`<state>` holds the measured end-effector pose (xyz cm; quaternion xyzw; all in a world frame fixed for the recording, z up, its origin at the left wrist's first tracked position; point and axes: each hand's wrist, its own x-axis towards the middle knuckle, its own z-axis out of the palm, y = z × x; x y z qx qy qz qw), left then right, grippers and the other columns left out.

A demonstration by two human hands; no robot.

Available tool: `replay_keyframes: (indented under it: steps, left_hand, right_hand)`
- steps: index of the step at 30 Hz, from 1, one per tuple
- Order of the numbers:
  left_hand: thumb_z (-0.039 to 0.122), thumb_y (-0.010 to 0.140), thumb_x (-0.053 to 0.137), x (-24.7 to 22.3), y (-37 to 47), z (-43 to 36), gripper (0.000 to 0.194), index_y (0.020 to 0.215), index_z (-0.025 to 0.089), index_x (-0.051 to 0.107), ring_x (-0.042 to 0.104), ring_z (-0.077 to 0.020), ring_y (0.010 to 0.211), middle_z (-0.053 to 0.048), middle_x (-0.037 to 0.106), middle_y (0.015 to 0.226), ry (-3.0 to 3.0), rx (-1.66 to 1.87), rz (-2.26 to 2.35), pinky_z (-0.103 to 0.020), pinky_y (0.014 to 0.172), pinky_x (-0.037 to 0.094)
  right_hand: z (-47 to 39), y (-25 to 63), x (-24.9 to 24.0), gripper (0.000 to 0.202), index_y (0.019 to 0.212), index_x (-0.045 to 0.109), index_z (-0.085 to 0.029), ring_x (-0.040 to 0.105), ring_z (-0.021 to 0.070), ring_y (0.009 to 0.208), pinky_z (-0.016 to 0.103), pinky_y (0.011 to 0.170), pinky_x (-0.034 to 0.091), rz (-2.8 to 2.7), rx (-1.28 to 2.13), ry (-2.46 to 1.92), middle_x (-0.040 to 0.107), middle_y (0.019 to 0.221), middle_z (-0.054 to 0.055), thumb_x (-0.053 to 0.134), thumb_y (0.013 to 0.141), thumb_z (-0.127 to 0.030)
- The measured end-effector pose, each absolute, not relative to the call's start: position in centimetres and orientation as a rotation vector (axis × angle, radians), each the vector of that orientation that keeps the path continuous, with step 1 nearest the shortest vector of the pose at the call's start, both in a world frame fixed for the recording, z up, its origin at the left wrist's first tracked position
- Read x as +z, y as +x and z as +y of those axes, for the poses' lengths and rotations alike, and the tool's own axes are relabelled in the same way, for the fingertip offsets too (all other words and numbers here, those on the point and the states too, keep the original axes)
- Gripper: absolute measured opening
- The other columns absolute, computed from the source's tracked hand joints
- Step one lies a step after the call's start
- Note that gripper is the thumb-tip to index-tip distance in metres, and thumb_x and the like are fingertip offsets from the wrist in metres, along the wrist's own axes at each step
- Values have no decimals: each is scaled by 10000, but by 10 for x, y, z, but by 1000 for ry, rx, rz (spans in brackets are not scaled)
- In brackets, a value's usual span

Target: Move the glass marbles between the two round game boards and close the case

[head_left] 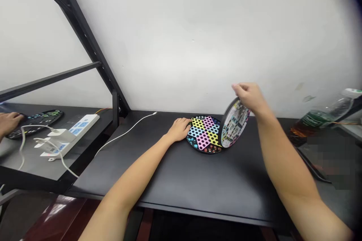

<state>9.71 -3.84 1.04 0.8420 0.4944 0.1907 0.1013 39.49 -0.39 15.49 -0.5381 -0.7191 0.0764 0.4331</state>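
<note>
Carefully keep the left hand pressed flat on the round black game board with coloured dotted triangles on the black table, while lifting its round printed lid, pinched at the top rim by the right hand, upright off the board's right edge.

The round game board shows yellow, pink and blue triangles dotted black, on a black table.
</note>
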Motion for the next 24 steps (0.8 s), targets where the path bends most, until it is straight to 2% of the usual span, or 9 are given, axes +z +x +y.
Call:
replay_keyframes:
  steps: [3, 8, 11, 16, 18, 20, 22, 24]
  left_hand:
    - [237, 976, 318, 9, 96, -37, 427, 1328, 244, 560, 543, -217, 1207, -62, 628, 1287, 2491, 558, 1462, -426, 1129, 353]
    - [167, 935, 324, 7, 90, -32, 470, 1333, 247, 562, 550, -222, 1194, -59, 623, 1307, 2517, 549, 1444, -416, 1099, 388]
    - [157, 926, 326, 8, 84, -28, 483, 1346, 244, 549, 551, -225, 1195, -59, 616, 1324, 2508, 530, 1450, -407, 1077, 413]
    - [133, 905, 333, 8, 68, -18, 516, 1369, 253, 524, 558, -209, 1198, -53, 612, 1334, 2426, 520, 1464, -374, 1059, 444]
    - [145, 911, 333, 7, 61, -13, 500, 1356, 251, 536, 568, -205, 1188, -58, 639, 1279, 2377, 562, 1484, -373, 1056, 453]
    - [156, 915, 342, 4, 54, -8, 487, 1345, 256, 548, 572, -198, 1191, -56, 648, 1259, 2333, 587, 1502, -367, 1059, 455]
    - [166, 917, 351, 1, 49, -4, 477, 1337, 250, 559, 565, -194, 1212, -59, 644, 1274, 2313, 612, 1512, -364, 1079, 442]
    - [168, 917, 354, -2, 46, -2, 473, 1336, 233, 564, 556, -193, 1227, -69, 638, 1284, 2317, 621, 1505, -359, 1093, 431]
  right_hand:
    - [-29, 427, 166, 459, 548, 339, -237, 296, 119, 510, 284, 511, 246, -1750, 85, -1219, 273, 519, -38, 524, 881, -493]
    - [-39, 465, 146, 457, 531, 284, -239, 270, 124, 506, 312, 523, 225, -1738, -63, -1112, 246, 529, -32, 524, 882, -405]
    - [-28, 483, 133, 474, 534, 253, -238, 278, 123, 511, 318, 538, 238, -1965, 96, -1151, 255, 540, -32, 530, 871, -422]
    - [-15, 505, 127, 548, 573, 223, -239, 225, 118, 506, 311, 503, 208, -2214, 526, -1368, 211, 540, -48, 536, 880, -567]
    - [-12, 510, 125, 553, 564, 278, -236, 264, 118, 495, 299, 491, 232, -2274, 613, -1431, 270, 523, -46, 533, 875, -616]
    - [-8, 511, 122, 512, 590, 435, -229, 376, 132, 503, 286, 500, 301, -2331, 655, -1488, 419, 540, -24, 522, 869, -651]
    - [-4, 506, 114, 473, 717, 612, -226, 517, 169, 564, 293, 547, 396, -2388, 723, -1574, 591, 634, 23, 533, 841, -676]
    - [1, 496, 102, 475, 831, 696, -224, 615, 216, 654, 319, 620, 471, -2432, 805, -1692, 688, 743, 68, 568, 800, -681]
